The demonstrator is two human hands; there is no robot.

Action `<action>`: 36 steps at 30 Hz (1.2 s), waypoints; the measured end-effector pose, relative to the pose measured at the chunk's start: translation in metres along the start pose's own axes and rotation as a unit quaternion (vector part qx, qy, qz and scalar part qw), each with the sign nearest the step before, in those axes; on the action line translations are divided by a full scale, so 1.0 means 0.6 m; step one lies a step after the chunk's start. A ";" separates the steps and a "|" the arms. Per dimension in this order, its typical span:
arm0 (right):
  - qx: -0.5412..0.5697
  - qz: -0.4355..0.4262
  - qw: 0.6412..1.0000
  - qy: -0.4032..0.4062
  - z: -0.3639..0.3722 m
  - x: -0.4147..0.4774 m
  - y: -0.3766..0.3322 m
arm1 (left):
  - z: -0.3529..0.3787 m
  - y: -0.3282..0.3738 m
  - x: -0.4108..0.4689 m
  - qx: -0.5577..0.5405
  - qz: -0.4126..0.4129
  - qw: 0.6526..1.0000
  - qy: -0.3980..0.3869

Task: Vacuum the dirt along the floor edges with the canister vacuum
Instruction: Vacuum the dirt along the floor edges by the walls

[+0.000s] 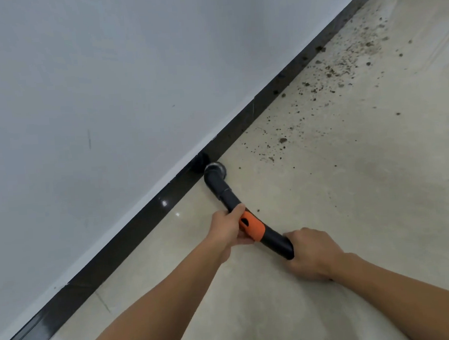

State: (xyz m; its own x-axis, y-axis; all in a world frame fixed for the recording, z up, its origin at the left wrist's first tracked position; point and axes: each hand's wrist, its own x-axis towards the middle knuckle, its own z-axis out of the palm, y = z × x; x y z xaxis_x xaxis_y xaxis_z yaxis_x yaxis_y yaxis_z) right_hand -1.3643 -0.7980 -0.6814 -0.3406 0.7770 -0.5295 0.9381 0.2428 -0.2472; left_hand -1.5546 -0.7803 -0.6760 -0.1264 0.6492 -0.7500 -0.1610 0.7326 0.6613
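Along the white wall (105,72), a black skirting (266,100) bounds open beige floor (354,214); dirt (343,63) lies scattered ahead. The vacuum wand (220,190) runs from the hands up-left, nozzle at the skirting, tip indistinct. Left hand (228,226) grips beside the orange collar (252,227); right hand (314,253) wraps the rear end, covering it

Place: indoors, the bare edge of a room; home or office, can't call it from here.
Wall: plain pale painted wall (106,85) fills 9 through 12 o'clock, lightly scuffed.
Skirting: dark glossy skirting board (242,131) runs from 7 up to 1 o'clock.
Floor: shiny beige tiled floor (354,214) from 3 to 6 o'clock, tile joint (102,301) at 7.
Dirt: brown crumbs of dirt (343,63) strewn at 1 o'clock, beside the skirting.
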 end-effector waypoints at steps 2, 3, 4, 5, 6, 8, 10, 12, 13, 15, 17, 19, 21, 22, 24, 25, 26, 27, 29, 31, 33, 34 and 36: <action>0.014 0.025 0.999 0.016 -0.015 0.020 0.013 | 0.024 0.034 0.020 0.001 0.008 1.000 -0.005; 0.022 0.040 0.999 0.027 -0.024 0.032 0.022 | 0.041 0.056 0.034 0.005 0.010 1.000 -0.010; 0.030 0.053 0.997 0.037 -0.035 0.045 0.031 | 0.059 0.078 0.049 0.009 0.012 1.000 -0.014; 0.039 0.065 0.996 0.045 -0.046 0.059 0.041 | 0.078 0.097 0.063 0.016 0.014 1.000 -0.015; 0.050 0.076 0.994 0.053 -0.058 0.073 0.052 | 0.097 0.116 0.078 0.022 0.018 0.999 -0.016; 0.072 0.094 0.991 0.063 -0.080 0.098 0.071 | 0.132 0.149 0.102 0.030 0.029 0.999 -0.015; 0.092 0.104 0.988 0.067 -0.097 0.116 0.081 | 0.155 0.172 0.119 0.044 0.042 0.998 -0.009; 0.106 0.105 0.986 0.070 -0.100 0.119 0.077 | 0.160 0.181 0.124 0.054 0.047 0.997 -0.004; 0.111 0.100 0.986 0.067 -0.097 0.114 0.071 | 0.153 0.180 0.122 0.055 0.046 0.997 -0.005; 0.110 0.080 0.989 0.053 -0.082 0.090 0.054 | 0.124 0.160 0.105 0.055 0.037 0.998 -0.011; 0.083 0.049 0.995 0.038 -0.056 0.054 0.034 | 0.080 0.116 0.078 0.046 0.024 0.998 -0.020; 0.053 0.017 0.998 0.027 -0.024 0.014 0.013 | 0.031 0.059 0.041 0.032 0.019 0.999 -0.026; 0.037 -0.011 0.999 0.014 0.008 -0.019 -0.010 | -0.007 0.008 0.005 0.032 0.018 0.999 -0.032; 0.037 -0.017 0.999 0.009 0.019 -0.031 -0.020 | -0.017 -0.007 -0.005 0.035 0.019 0.999 -0.028; 0.045 0.003 0.999 0.013 0.026 -0.043 -0.028 | -0.013 -0.012 -0.011 0.046 0.023 0.998 -0.020; 0.053 0.023 0.998 0.019 0.023 -0.040 -0.025 | 0.001 -0.002 -0.007 0.048 0.028 0.998 -0.021; 0.064 0.047 0.997 0.026 0.016 -0.034 -0.018 | 0.019 0.013 0.002 0.050 0.033 0.998 -0.025; 0.075 0.071 0.994 0.035 0.005 -0.026 -0.009 | 0.040 0.031 0.014 0.052 0.037 0.998 -0.030; 0.101 0.114 0.987 0.050 -0.019 -0.010 0.012 | 0.087 0.071 0.033 0.050 0.038 0.997 -0.044; 0.130 0.140 0.980 0.060 -0.034 -0.001 0.027 | 0.123 0.099 0.042 0.053 0.038 0.997 -0.046; 0.141 0.147 0.977 0.061 -0.038 0.004 0.036 | 0.139 0.111 0.043 0.070 0.035 0.996 -0.045; 0.139 0.147 0.978 0.061 -0.037 0.007 0.040 | 0.141 0.113 0.044 0.081 0.030 0.995 -0.048; 0.128 0.147 0.979 0.063 -0.035 0.013 0.046 | 0.142 0.117 0.051 0.095 0.022 0.994 -0.055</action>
State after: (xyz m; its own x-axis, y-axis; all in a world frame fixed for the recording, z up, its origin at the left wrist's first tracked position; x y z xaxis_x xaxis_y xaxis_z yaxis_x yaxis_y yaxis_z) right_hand -1.3398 -0.7730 -0.6754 -0.0335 0.8610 -0.5075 0.9419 -0.1427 -0.3042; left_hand -1.4864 -0.6916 -0.6518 -0.0190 0.6930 -0.7207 0.0317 0.7209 0.6923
